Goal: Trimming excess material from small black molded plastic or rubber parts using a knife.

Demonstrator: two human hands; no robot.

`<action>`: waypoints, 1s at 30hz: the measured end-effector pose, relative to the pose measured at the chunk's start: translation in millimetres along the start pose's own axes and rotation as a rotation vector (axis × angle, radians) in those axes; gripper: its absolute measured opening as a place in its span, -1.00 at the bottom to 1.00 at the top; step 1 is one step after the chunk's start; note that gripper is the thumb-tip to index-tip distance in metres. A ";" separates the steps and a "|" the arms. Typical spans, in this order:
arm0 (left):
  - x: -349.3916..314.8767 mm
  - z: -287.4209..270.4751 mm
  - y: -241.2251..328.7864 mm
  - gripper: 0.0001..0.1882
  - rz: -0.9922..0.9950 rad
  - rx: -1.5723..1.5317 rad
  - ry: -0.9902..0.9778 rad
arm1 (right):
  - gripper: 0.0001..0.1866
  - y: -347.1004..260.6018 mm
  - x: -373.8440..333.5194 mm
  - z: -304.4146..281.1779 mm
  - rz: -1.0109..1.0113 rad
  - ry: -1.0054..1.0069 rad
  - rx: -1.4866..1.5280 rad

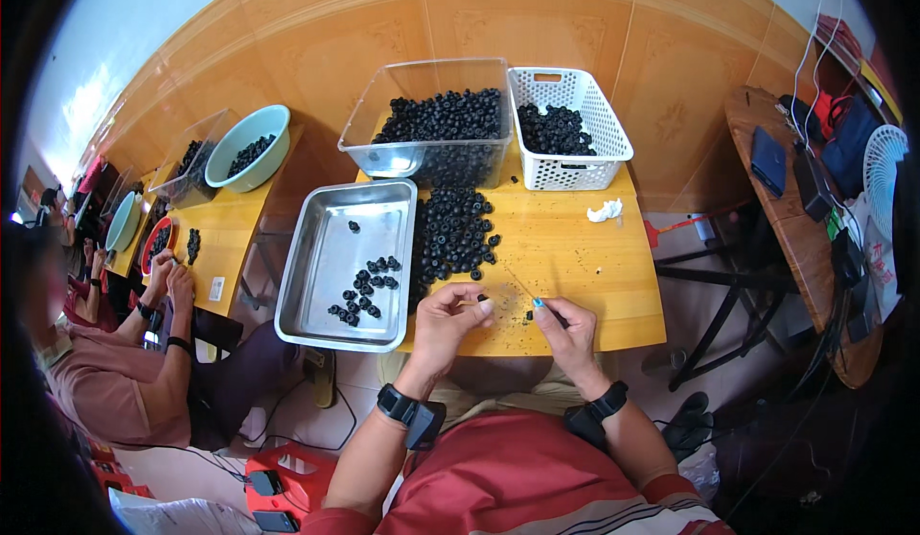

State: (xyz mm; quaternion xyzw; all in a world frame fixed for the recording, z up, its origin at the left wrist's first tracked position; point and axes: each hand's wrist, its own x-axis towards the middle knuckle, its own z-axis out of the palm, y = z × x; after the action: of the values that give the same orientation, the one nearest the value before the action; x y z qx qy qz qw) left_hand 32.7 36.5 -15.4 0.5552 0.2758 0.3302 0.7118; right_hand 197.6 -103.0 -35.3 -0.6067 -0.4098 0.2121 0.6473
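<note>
Over the front edge of the yellow wooden table, my left hand (448,322) pinches a small black round part (482,298) between thumb and fingertips. To its right, my right hand (571,332) is closed around a thin, pointed tool (523,289). A bit of blue shows by the thumb, and the tool's shaft points up and left. Just beyond my left hand lies a heap of black ring-like parts (455,233). A shallow metal tray (295,281) sits left of the heap, with clusters of the same black parts (362,295) inside.
Behind the heap stand a clear plastic bin (356,125) and a white perforated basket (580,173), both holding black parts. Crumpled white tissue (605,211) lies at right. At the left, another person (125,372) works by a pale green basin (278,163). A brown side table (762,151) stands right.
</note>
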 end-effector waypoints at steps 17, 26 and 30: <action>-11.4 -10.0 -3.7 -0.82 -0.220 -0.653 -0.004 | -0.72 4.3 -0.9 5.2 -0.090 -0.037 -0.072; -16.4 -4.0 -14.5 -0.87 -0.244 -0.814 -0.071 | -0.70 -3.7 -2.7 7.8 -0.155 -0.108 -0.187; -15.8 -4.4 -19.1 -0.86 -0.238 -0.840 -0.092 | -0.69 -10.0 -1.5 9.3 -0.176 -0.103 -0.180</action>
State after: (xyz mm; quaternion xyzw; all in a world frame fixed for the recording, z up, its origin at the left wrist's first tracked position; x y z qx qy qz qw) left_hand 22.5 23.7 -34.6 0.1960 0.1476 0.3046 0.9204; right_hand 187.2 -100.2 -26.7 -0.6122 -0.5116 0.1478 0.5845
